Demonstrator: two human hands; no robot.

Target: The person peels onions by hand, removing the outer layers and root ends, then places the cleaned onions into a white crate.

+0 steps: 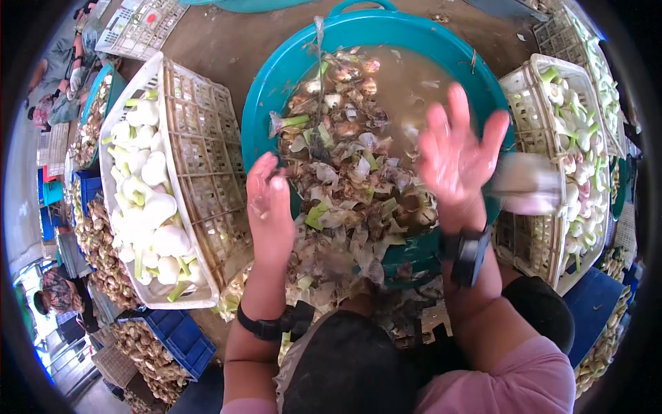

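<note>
My right hand [455, 150] is spread wide above the right side of a teal plastic tub [258, 88], palm up and wet, holding nothing. Just right of it a blurred pale garlic bulb [530, 183] is in the air, near the right crate's wall. Over the tub's left rim, my left hand [270, 207] has its fingers bent and parted from the thumb, with no object seen in it. The tub holds murky water, unpeeled garlic bulbs [347, 127] and loose garlic skins [357, 171]. Both wrists wear black bands.
White plastic crates of peeled garlic bulbs stand left [199, 171] and right [535, 233] of the tub. More skins lie below the tub, by my knees. Blue crates [181, 341] and heaps of unpeeled garlic [147, 357] are at the lower left. Other people work at the far left.
</note>
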